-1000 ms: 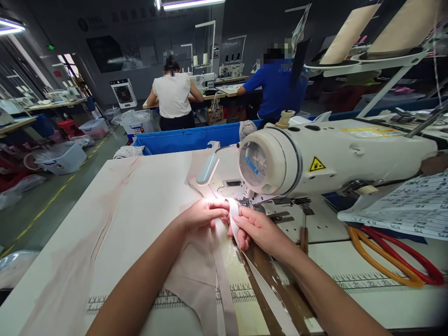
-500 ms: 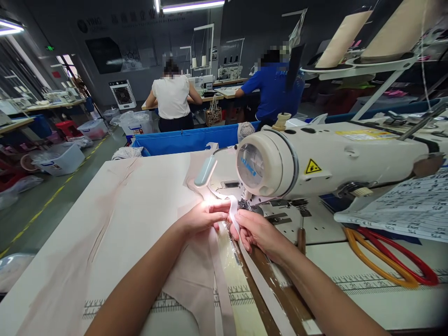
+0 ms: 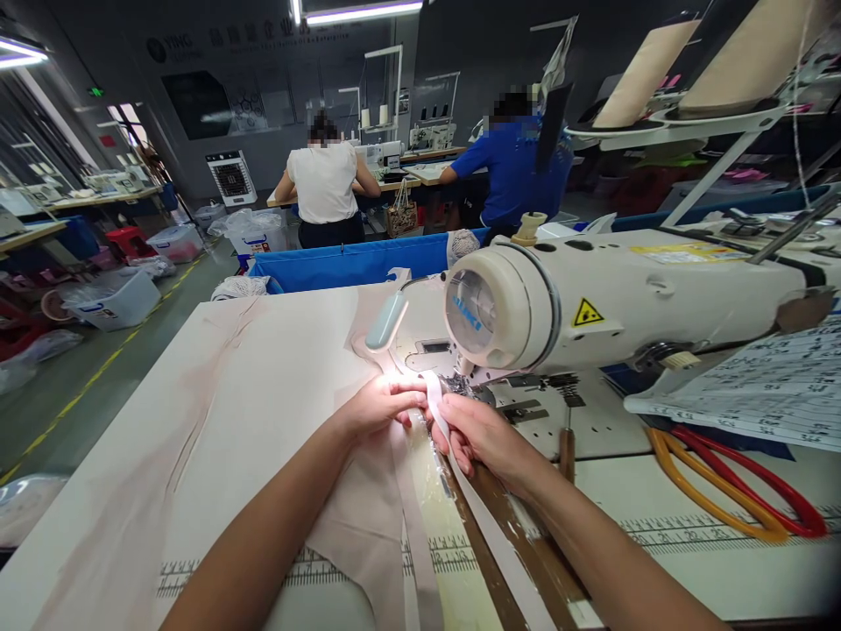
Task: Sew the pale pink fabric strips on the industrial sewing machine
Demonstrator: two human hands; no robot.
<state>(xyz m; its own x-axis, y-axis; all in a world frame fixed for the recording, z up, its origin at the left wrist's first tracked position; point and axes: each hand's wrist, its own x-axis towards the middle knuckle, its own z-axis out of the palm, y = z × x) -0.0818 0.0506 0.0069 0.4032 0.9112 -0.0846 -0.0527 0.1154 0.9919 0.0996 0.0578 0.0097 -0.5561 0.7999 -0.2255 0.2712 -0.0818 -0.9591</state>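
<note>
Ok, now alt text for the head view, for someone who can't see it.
A right hand pinches a pale fabric strip, the left hand close beside it, at a white sewing machine. Orange and red handles lie to the right. Beyond: a person in white, another in blue.

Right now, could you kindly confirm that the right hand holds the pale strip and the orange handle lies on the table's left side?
Not quite: the head view shows the orange handle on the right side of the table; the right hand holds the pale strip.

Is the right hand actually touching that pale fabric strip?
Touching: the head view shows the pale strip lying across fingers of the right hand, thumb against its edge.
</note>
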